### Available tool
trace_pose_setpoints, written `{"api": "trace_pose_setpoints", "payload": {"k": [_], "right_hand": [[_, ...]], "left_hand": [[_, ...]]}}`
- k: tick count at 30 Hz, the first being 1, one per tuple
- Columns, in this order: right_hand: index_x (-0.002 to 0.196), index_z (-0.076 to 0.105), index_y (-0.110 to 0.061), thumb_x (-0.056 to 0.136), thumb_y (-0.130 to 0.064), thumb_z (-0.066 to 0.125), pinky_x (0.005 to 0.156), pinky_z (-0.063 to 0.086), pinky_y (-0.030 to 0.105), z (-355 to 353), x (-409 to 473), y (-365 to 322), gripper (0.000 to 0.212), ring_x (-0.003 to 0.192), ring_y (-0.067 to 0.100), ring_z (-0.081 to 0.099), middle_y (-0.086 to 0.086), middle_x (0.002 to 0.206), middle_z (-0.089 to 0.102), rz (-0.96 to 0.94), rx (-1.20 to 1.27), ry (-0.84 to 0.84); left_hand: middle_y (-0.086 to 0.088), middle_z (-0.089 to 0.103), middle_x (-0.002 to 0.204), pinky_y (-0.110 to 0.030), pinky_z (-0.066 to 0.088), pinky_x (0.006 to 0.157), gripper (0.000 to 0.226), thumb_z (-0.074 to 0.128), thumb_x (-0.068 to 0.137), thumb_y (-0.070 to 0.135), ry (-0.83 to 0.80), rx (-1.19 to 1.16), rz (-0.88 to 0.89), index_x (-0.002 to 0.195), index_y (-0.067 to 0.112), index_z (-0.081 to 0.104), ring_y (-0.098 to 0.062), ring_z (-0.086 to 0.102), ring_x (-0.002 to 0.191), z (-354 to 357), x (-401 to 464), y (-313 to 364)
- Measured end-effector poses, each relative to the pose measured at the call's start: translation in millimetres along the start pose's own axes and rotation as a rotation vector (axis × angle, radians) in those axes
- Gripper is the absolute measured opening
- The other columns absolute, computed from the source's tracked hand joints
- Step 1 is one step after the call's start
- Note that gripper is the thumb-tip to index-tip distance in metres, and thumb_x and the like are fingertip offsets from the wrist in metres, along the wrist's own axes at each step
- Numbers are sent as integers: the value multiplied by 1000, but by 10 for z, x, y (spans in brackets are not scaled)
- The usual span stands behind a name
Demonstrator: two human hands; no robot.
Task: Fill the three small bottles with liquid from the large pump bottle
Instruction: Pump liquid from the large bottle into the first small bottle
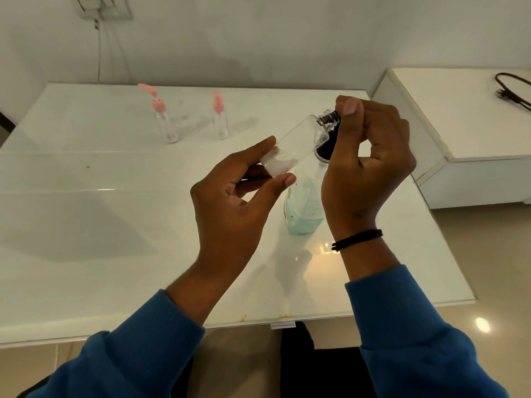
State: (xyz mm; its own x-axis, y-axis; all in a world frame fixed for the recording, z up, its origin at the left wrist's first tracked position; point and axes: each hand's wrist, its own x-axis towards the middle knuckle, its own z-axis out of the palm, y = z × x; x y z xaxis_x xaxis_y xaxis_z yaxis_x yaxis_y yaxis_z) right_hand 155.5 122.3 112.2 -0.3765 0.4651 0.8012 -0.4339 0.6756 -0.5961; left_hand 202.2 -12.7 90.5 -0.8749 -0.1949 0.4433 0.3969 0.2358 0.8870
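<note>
- The left hand [230, 193] pinched the base of a small clear bottle [296, 145] between its thumb and forefinger, the other fingers curled loosely behind.
- That bottle was tilted, base low toward the left hand, neck high toward the right hand [370, 165], and was held just above the large pump bottle [304, 208].
- A little whitish liquid lay pooled at its lower end; the rest of it looked clear.
- The right hand's thumb [349, 110] and curled fingers closed round the silvery cap [329, 120] at the neck of the tilted bottle.
- The large pump bottle stood upright on the white table [115, 225], directly under the two hands; pale blue-green liquid filled only its lower part, and its dark top was mostly hidden behind the right hand.
- Well beyond the large pump bottle, to its far left, two small pink-pump bottles stood upright and apart: the left one [165, 119] and the right one [219, 117], both seemingly near empty.
- A black wristband [357, 239] circled the right wrist above a blue sleeve [402, 326].
</note>
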Motion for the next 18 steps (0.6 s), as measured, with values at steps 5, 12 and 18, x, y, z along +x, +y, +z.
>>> {"api": "trace_pose_setpoints", "payload": {"k": [5,12,18], "right_hand": [[87,76,-8,101,-14,60,69,49,50,-2,9,18,22,74,21,63,-7,87,70,1,8,-16],[88,76,-7,101,-13,60,66,52,51,7,1,-15,21,75,20,63,-9,88,67,10,9,-12],[84,76,-6,101,-13,61,76,43,28,-4,54,24,23,70,23,63,-4,83,72,1,13,-31]], "left_hand": [[13,69,120,-15,56,87,46,83,85,21,-4,-4,-1,128,14,68,0,70,105,-5,-2,7],[11,68,122,-12,55,87,45,82,85,22,-1,5,-3,128,16,67,3,69,105,1,-4,14],[11,69,121,-14,56,87,46,84,85,20,3,7,-8,128,14,68,2,70,105,5,-2,12]]}}
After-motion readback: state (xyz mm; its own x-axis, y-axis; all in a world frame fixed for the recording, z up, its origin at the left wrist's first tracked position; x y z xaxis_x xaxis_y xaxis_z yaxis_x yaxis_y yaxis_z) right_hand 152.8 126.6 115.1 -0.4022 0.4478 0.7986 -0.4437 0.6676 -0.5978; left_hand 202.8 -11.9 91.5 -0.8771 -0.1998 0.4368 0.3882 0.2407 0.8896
